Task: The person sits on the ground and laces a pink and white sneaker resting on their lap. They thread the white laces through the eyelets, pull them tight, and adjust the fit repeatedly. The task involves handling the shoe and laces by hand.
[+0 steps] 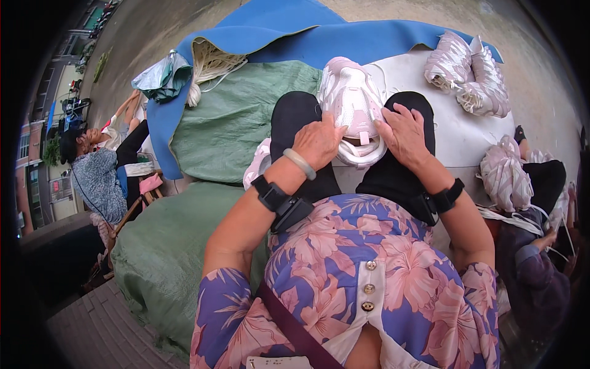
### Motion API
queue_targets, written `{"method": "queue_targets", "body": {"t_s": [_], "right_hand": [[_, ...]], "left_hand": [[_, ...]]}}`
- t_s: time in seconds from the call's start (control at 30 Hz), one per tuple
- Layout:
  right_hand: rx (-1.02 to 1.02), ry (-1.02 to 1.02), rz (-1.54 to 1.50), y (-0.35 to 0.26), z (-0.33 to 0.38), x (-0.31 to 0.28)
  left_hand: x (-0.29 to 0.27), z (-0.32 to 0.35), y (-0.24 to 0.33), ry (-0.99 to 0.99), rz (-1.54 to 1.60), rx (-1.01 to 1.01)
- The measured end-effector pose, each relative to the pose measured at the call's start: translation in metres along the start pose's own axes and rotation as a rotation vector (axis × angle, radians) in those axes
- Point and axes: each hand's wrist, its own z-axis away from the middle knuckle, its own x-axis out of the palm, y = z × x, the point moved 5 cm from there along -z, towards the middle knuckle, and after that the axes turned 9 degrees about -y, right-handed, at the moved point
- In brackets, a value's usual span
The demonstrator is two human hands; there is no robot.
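Seated worker, viewed from above the lap. A pale pink and white shoe upper (351, 104) rests on the knees, between the two thighs in black trousers (295, 120), toe end pointing away from the body, open collar toward it.

Left hand (318, 140): laid flat against the near left side of the shoe upper, fingers spread over its edge, thumb toward the opening. It presses and steadies rather than clamps; no closed fist. A pale jade-coloured bangle (300, 163) sits at the wrist, with a black strapped device (284, 204) just behind it on the forearm.

Right hand (402, 132): on the near right side of the same piece, fingers curled over the rim, fingertips touching the material. Whether the thumb pinches underneath is hard to make out from this angle. A black wrist strap (447, 197) shows behind it.

The shoe upper thus lies between both hands, touched on either flank, its far half uncovered.

Surroundings: a large green woven sack (227, 123) beside the left knee, another green sack (163, 258) lower left. A blue mat (295, 31) is draped over the pile beyond. Bundled finished uppers (470, 74) lie on a grey surface (455, 132) to the far right; one more bundle (505, 173) near the right elbow. A second person (98, 175) in a patterned grey top sits well off to the left; another person's sleeve (541, 283) shows at the right edge.
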Motion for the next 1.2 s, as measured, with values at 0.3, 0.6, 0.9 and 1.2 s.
{"method": "queue_targets", "body": {"t_s": [0.3, 0.6, 0.9, 1.2], "right_hand": [[-0.334, 0.137, 0.204, -0.005, 0.008, 0.011], [-0.076, 0.102, -0.53, 0.049, 0.01, -0.04], [0.869, -0.229, -0.338, 0.299, 0.143, 0.097], [0.882, -0.485, -0.271, 0.283, 0.134, 0.221]], "left_hand": [[0.009, -0.003, -0.002, -0.052, -0.013, -0.145], [0.001, 0.002, -0.005, 0.021, 0.029, -0.004], [-0.004, 0.011, 0.003, -0.155, 0.156, -0.092], [-0.012, 0.021, 0.02, -0.27, 0.271, -0.25]]}}
